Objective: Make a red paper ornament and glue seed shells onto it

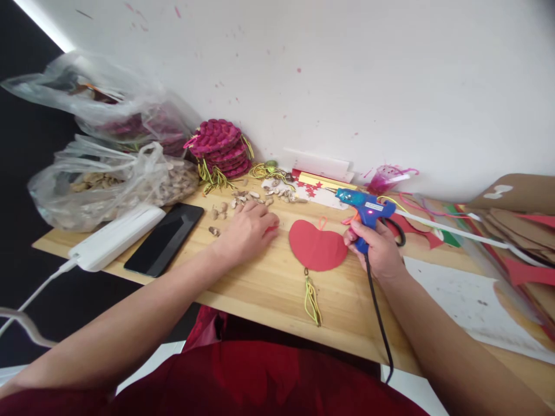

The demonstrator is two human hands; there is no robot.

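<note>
My right hand [379, 251] grips a blue hot glue gun [366, 208] with a small lit light, its nozzle pointing left. A long white glue stick [455, 231] sticks out of its rear, and its black cord hangs over the table edge. Below the nozzle lies a red, rounded paper cutout [318, 245] with an orange loop on top and a yellow-green tassel [311, 300] below. My left hand [249, 234] rests palm down left of the cutout, fingers loosely bent, beside scattered nut shells [247, 198]. A bit of red shows at its fingertips; what it is I cannot tell.
A black phone [165, 240] and a white power strip [117, 237] lie at left, before plastic bags [104, 179] of shells. Woven magenta pieces [221, 147] are stacked against the wall. Small red stars [310, 189] lie behind the cutout. Stained white paper [463, 294] and cardboard [520, 193] fill the right.
</note>
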